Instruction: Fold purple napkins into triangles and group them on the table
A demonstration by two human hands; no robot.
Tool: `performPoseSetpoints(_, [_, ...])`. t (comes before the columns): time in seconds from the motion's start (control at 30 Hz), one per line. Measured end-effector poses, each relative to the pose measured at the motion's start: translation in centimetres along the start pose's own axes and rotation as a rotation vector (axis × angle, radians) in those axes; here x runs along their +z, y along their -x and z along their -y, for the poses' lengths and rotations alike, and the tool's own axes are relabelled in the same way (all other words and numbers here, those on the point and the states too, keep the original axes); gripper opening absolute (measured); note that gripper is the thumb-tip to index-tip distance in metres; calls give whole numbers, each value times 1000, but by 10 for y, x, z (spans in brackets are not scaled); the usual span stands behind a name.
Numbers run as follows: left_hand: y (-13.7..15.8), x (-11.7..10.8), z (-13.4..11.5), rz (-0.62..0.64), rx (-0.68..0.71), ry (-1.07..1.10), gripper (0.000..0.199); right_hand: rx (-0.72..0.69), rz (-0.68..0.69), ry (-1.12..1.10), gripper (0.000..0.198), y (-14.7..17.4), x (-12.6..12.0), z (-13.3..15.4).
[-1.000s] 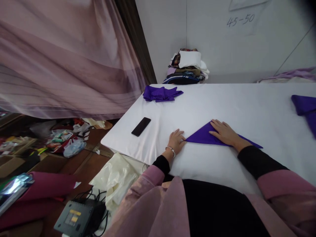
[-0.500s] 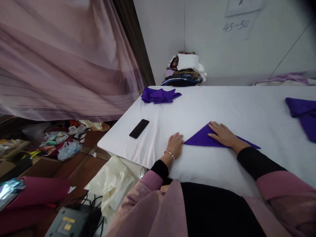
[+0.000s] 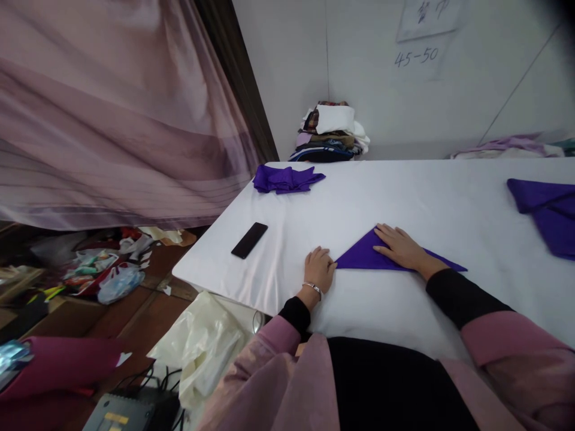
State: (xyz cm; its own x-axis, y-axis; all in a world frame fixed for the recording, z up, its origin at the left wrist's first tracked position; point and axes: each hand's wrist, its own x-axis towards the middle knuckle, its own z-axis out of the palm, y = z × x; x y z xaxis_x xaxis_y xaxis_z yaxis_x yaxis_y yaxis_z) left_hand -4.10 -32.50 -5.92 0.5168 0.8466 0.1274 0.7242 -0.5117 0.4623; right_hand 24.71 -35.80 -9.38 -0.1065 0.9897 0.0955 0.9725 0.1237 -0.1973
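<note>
From my station I look down on a white-covered table, and I place things by the black phone lying on it. Beyond the phone sits a bunched purple cloth; farther past it, a pile of folded clothes stands against the pale wall. Left of the phone hangs a pink curtain, and nearer me than the phone droops a cream plastic bag. Another purple piece, far right of the phone, is cut off by my view's edge. The triangular purple cloth lies flat, right of the phone and slightly nearer me. The right hand rests on it with fingers open and extended, tips at its peak, hiding part of the fabric. The left hand meets its left corner; I cannot tell whether those bent fingers pinch it.
</note>
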Motion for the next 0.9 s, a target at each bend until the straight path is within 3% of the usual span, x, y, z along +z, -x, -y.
performPoseSetpoints(0.17, [2,-3,7,1,-34,-22,8,6,5,-8,70,0,-2,2])
performPoseSetpoints(0.27, [-1,-5,-4,-13,-6,-30,20,8,-7,-12,69,-1,0,3])
performPoseSetpoints(0.4, [-17,-1,-43,29,218,-14,31,-9,-42,-19,68,-1,2,2])
performPoseSetpoints(0.53, [-39,23,-75,140,432,-80,57,-11,-34,-28,66,-1,1,4])
performPoseSetpoints(0.7, [-55,56,-68,246,365,-204,81,-6,-37,-21,60,-2,-3,7])
performPoseSetpoints(0.9, [-58,58,-63,272,360,-235,83,46,16,-21,58,-6,-10,13])
